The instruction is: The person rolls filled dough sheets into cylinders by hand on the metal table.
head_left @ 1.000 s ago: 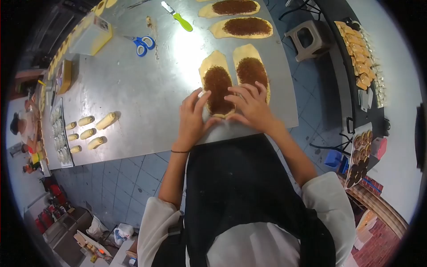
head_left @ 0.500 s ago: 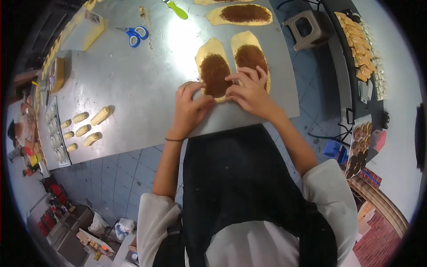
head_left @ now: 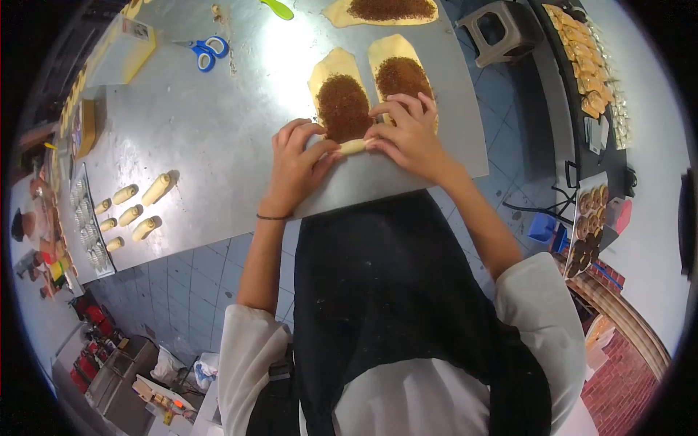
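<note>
An oval dough sheet [head_left: 343,102] with brown crumbly filling lies on the metal table [head_left: 240,156]; its near edge is folded over into a small pale roll. My left hand [head_left: 299,156] pinches the left end of that roll with thumb and fingers. At the roll's right end is my right hand [head_left: 413,142], thumb and fingertips closed on the dough, other fingers over a second filled dough sheet [head_left: 400,71]. A third filled sheet [head_left: 385,10] lies crosswise farther back.
Several rolled dough pieces [head_left: 155,189] sit at the left, beside a tray of metal moulds [head_left: 89,229]. Blue scissors [head_left: 207,52], a green-handled tool [head_left: 278,9] and a plastic container [head_left: 123,49] lie farther back. A stool [head_left: 502,33] stands right of the table. Another person [head_left: 36,218] is far left.
The near edge of the left dough sheet has been turned up into a short roll. Both hands have closed in on its ends. The table appears shifted up in view.
</note>
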A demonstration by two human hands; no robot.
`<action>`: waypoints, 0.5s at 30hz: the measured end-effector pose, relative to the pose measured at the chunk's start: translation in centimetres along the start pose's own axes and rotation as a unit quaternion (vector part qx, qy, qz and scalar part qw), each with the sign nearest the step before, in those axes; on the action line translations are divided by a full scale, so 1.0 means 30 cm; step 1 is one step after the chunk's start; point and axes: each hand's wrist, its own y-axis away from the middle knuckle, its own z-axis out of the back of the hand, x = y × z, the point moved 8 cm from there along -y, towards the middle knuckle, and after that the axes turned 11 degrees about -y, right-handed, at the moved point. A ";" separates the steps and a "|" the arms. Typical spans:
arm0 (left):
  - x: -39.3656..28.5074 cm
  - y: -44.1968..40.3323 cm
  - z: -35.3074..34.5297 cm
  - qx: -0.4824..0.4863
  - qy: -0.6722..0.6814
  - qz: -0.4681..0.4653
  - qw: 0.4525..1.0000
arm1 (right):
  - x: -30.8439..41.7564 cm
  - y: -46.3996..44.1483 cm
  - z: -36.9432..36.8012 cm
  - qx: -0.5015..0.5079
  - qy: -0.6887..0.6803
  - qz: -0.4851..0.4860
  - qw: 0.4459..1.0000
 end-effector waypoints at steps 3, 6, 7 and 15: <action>-0.002 0.000 0.006 -0.018 -0.006 0.011 1.000 | 0.004 -0.001 0.008 -0.019 -0.003 -0.019 1.000; -0.005 0.005 0.008 -0.035 -0.001 0.021 0.999 | 0.013 0.004 0.013 -0.023 -0.005 -0.028 0.999; -0.012 0.008 0.010 -0.035 -0.001 0.020 0.999 | 0.018 0.009 0.013 -0.021 -0.016 -0.028 0.999; -0.043 0.035 0.020 0.011 0.031 0.072 0.997 | 0.039 0.051 0.011 -0.001 -0.048 -0.029 0.998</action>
